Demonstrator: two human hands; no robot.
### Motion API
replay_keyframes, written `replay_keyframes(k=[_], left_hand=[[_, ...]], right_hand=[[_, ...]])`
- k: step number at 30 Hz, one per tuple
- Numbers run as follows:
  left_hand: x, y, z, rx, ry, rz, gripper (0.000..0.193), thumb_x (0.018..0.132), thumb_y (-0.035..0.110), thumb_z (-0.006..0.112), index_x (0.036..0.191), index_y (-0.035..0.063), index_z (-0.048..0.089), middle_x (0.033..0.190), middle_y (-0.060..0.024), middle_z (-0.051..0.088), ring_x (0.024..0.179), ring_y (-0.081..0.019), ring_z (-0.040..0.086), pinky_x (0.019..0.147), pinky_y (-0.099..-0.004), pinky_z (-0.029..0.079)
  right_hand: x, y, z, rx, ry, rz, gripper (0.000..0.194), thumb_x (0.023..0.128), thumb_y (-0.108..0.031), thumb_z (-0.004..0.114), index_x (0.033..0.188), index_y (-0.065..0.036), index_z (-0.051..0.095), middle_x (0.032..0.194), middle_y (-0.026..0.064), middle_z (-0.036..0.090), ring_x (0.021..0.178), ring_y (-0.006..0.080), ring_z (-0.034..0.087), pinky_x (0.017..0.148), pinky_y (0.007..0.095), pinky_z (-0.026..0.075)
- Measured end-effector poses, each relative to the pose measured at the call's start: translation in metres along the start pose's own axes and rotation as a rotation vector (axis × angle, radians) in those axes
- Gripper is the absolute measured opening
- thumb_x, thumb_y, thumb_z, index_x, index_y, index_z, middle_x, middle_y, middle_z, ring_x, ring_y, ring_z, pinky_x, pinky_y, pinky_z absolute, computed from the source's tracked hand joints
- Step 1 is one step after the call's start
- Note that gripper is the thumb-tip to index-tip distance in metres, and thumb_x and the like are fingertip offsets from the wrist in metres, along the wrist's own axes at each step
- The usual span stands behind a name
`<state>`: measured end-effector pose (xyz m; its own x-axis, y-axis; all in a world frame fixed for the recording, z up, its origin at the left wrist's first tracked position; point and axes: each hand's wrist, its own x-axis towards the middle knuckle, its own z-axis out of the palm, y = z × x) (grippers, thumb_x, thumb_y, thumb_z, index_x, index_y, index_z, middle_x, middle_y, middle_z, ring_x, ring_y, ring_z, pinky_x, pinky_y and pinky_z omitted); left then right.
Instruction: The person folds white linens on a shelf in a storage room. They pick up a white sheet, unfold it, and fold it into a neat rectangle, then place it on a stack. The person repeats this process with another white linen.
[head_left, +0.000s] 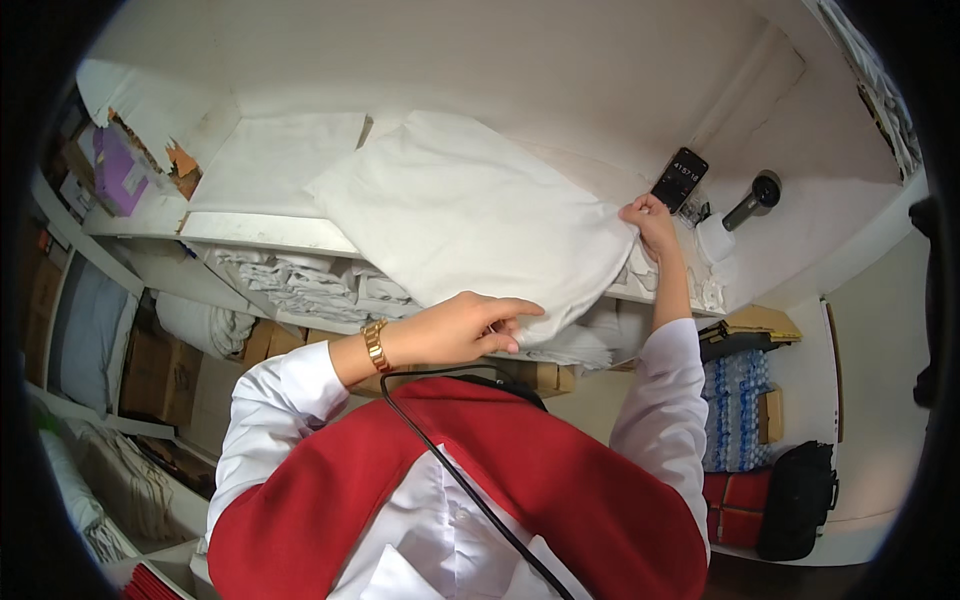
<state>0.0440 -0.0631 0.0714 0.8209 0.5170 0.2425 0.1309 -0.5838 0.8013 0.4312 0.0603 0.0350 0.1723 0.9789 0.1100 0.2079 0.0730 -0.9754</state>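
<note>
A white cloth (465, 210) lies spread over a shelf top, its near edge hanging over the front. My right hand (651, 223) pinches its right-hand edge between thumb and fingers. At the near edge is my left hand (480, 324), with the index finger stretched over the fabric and the thumb below. Whether those left fingers grip the edge is not plain. Just beyond my right hand, a smartphone (680, 180) leans with lit digits on its screen.
A black handheld device (754, 199) stands on a white base (714, 238) at the right. Folded white linens (300, 281) fill the shelf below. Bottled water packs (735, 409) and a black bag (796, 501) stand lower right. A black cable (465, 465) crosses my chest.
</note>
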Motion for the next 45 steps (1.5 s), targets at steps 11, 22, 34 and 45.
replay_keyframes(k=[11,22,34,45], left_hand=[[0.017,-0.127,-0.084,0.913,0.109,-0.546,0.048,0.095,0.047,0.033,0.14,0.0305,0.036,0.151,-0.0071,0.021,0.14,-0.0359,0.012,0.106,-0.0631,0.011],[0.048,-0.067,-0.036,0.8,0.193,-0.711,0.038,0.087,0.033,0.053,0.121,0.0162,0.055,0.119,-0.0144,0.052,0.108,-0.0397,0.048,0.094,-0.0536,0.037],[0.086,-0.181,-0.178,0.973,0.36,-0.815,0.042,0.091,0.046,0.045,0.099,0.009,0.064,0.114,-0.0073,0.058,0.107,-0.025,0.053,0.091,-0.0586,0.034],[0.074,-0.196,-0.201,0.623,0.458,-0.75,0.028,0.083,0.016,0.059,0.107,0.0047,0.063,0.103,-0.0171,0.064,0.094,-0.0317,0.06,0.082,-0.0369,0.046]], right_hand=[[0.025,-0.005,-0.008,-0.637,0.129,-0.315,0.022,0.064,0.006,0.054,0.084,-0.001,0.059,0.091,0.0125,0.065,0.086,0.0262,0.062,0.077,0.0317,0.046],[0.103,-0.046,0.044,-0.797,0.421,-0.709,0.018,0.074,0.006,0.054,0.089,0.001,0.064,0.101,0.0195,0.059,0.099,0.0351,0.056,0.086,0.0381,0.045],[0.103,-0.009,0.03,-0.543,0.452,-0.554,0.011,0.078,0.002,0.059,0.087,-0.002,0.066,0.107,0.0141,0.059,0.099,0.0295,0.057,0.085,0.0345,0.047],[0.1,-0.009,0.033,-0.602,0.425,-0.56,0.01,0.077,0.002,0.06,0.083,-0.002,0.066,0.105,0.0139,0.06,0.098,0.0307,0.057,0.084,0.0371,0.047]])
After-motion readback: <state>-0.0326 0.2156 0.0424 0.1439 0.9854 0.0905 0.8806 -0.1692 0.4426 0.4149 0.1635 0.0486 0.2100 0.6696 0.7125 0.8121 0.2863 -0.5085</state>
